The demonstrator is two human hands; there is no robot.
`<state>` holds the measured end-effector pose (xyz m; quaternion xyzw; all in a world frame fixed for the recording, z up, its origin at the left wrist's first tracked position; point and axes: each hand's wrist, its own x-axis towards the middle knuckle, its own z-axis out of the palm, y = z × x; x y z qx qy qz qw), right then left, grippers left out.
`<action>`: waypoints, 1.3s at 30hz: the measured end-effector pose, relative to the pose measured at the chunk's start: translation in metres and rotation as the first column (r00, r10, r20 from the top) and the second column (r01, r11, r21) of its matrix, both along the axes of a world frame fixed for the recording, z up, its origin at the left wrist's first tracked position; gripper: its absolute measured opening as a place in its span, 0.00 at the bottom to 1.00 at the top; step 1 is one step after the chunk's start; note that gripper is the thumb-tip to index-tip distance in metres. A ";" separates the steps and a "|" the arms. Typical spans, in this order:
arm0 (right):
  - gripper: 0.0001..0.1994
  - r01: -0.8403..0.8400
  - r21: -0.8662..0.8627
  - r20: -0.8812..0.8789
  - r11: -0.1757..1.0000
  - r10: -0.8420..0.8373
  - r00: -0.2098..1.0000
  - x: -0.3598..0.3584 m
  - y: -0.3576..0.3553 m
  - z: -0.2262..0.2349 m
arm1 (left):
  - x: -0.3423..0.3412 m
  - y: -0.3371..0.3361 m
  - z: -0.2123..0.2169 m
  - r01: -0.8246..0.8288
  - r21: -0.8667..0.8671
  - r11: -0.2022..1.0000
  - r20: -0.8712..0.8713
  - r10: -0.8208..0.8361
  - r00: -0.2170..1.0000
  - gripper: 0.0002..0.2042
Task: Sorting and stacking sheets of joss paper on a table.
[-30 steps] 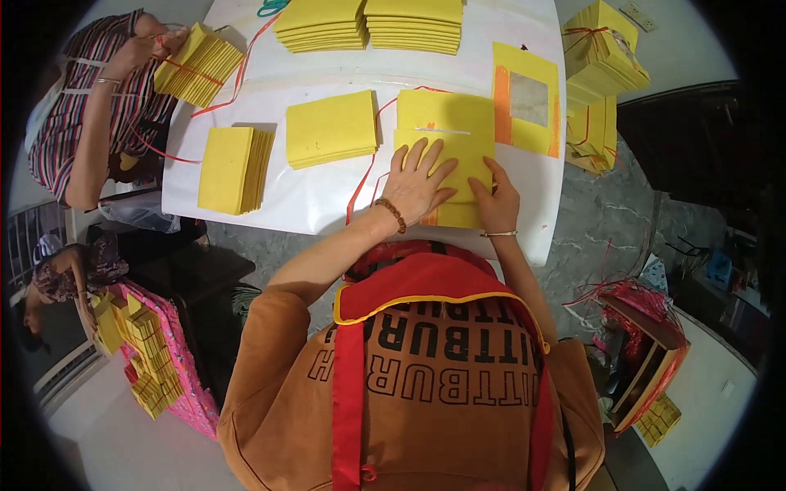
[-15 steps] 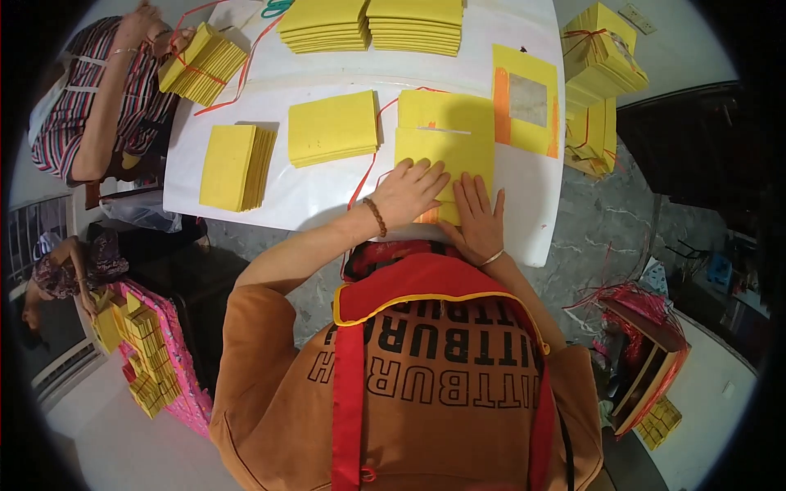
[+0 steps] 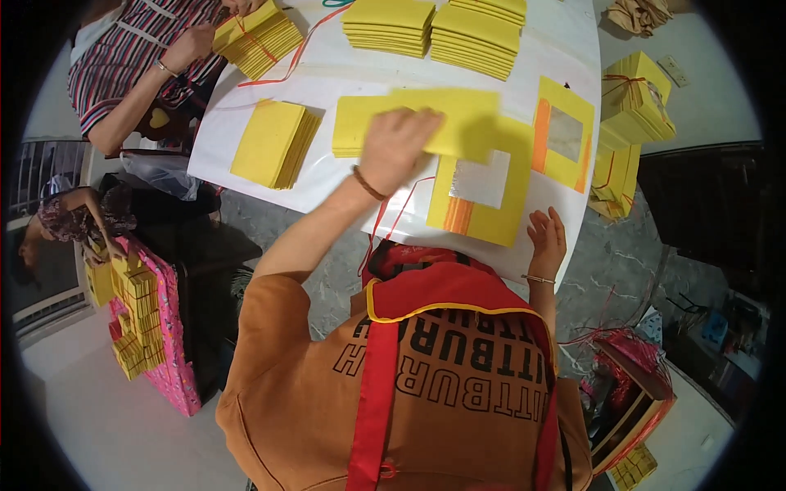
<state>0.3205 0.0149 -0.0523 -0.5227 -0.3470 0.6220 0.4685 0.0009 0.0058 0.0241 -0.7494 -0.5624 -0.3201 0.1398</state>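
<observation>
My left hand (image 3: 397, 147) is closed on the edge of a folded yellow paper (image 3: 467, 110), holding it above the table. The folded paper partly covers a low stack of yellow folded papers (image 3: 350, 127). Below it an unfolded yellow sheet (image 3: 508, 217) lies flat, with a silver square and an orange band showing on its face. To the right of this sheet, my right hand (image 3: 547, 237) rests by the table's near edge, fingers loosely bent and apart, with nothing in it.
Another yellow stack (image 3: 266, 143) stands at the left of the white table (image 3: 323, 192). Tall stacks (image 3: 389, 29) lie at the back, and a second sheet (image 3: 565, 123) on the right. Across the left corner, a co-worker's hand (image 3: 187, 47) is beside a red-tied bundle (image 3: 255, 41).
My left hand has lifted the folded paper up and left, uncovering the sheet beneath. My right hand has come off the paper and moved right. The whole view has shifted.
</observation>
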 end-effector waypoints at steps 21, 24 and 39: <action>0.11 -0.019 0.018 0.196 1.000 0.015 0.981 -0.018 -0.001 -0.013 | -0.076 -0.018 -0.074 -0.272 -0.316 0.909 -0.280 0.184 0.942 0.23; 0.11 -0.032 0.010 0.205 0.999 0.029 0.978 -0.016 0.000 -0.014 | -0.069 -0.030 -0.086 -0.305 -0.422 0.854 -0.394 0.131 0.910 0.27; 0.09 -0.369 0.463 0.616 0.806 0.007 0.788 -0.027 0.010 -0.001 | -0.066 -0.027 -0.069 -0.294 -0.527 0.797 -0.370 0.096 0.924 0.28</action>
